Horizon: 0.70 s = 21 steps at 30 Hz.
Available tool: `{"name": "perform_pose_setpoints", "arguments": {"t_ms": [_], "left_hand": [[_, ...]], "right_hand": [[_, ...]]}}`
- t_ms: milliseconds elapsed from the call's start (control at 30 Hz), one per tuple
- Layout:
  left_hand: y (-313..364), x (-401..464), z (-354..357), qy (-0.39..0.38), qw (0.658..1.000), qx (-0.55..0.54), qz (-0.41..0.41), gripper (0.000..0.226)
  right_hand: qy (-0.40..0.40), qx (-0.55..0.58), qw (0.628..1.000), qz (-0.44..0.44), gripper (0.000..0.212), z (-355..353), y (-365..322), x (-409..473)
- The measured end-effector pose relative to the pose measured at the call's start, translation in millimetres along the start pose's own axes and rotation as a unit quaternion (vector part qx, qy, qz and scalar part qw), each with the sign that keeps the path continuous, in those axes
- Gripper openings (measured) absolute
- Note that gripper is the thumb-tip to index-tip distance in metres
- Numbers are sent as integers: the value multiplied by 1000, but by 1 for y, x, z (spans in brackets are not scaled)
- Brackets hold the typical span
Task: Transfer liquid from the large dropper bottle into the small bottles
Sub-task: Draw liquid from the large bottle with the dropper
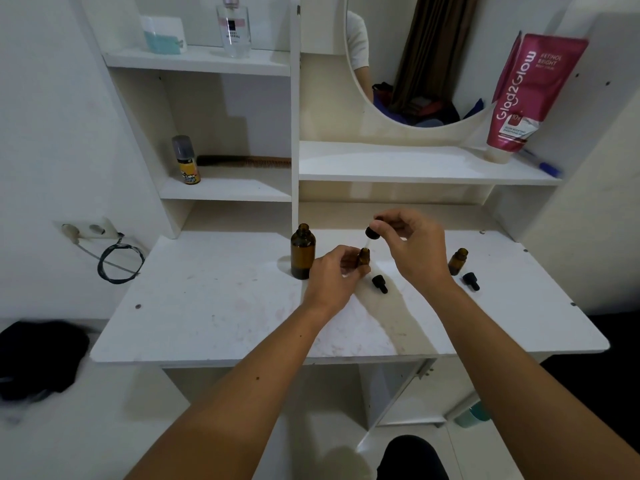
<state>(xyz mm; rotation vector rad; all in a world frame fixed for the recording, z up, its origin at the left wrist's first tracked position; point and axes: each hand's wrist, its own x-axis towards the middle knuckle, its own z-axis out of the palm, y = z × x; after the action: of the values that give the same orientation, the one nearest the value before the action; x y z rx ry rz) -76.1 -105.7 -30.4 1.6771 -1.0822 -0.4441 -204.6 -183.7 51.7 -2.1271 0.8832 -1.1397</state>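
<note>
From the head camera, you are looking down at a white vanity desk (214, 317) with both bare forearms reaching in.

Your left hand (332, 275) is curled around a small amber bottle (363, 257), fingers pressed against its body, holding it upright with its open neck showing above your knuckles. Your right hand (412, 247) is above and just right of it, fingertips pinching the black bulb of a dropper (372, 233). The dropper's clear glass stem slants down toward the small bottle's mouth; whether the tip is inside the neck you cannot tell.

The large amber dropper bottle (303, 251) stands uncapped on the desk just left of your left hand, dark liquid filling its lower part. A black dropper cap (379, 283) lies on its side on the desk between your two wrists. To the right, well clear of your right hand, a second small amber bottle (458, 260) stands open, and another black cap (471, 281) lies just beside it.

On the shelf behind, a pink tube (530, 95) leans against the wall beside the round mirror (415, 57). In the left cubby stand a small spray can (186, 160) and a comb (246, 161); a clear perfume bottle (233, 27) sits on the top shelf. A wall socket (88, 230) with a looped cable is at the left.
</note>
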Motion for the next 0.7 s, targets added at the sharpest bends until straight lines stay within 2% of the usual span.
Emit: {"name": "perform_pose_setpoints", "arguments": {"t_ms": [233, 433, 600, 700], "left_hand": [[-1, -23, -20, -44, 999, -4, -3, 54], [-12, -48, -66, -32, 999, -24, -21, 38], [-20, -55, -100, 27, 999, -29, -30, 28], [-22, -49, -106, 91, 994, -27, -51, 35]], "right_hand": [[15, 4, 999, -31, 18, -10, -25, 5], [38, 11, 992, -118, 17, -2, -66, 8], [44, 64, 988, -131, 18, 18, -92, 8], [57, 93, 988, -106, 18, 26, -102, 10]]}}
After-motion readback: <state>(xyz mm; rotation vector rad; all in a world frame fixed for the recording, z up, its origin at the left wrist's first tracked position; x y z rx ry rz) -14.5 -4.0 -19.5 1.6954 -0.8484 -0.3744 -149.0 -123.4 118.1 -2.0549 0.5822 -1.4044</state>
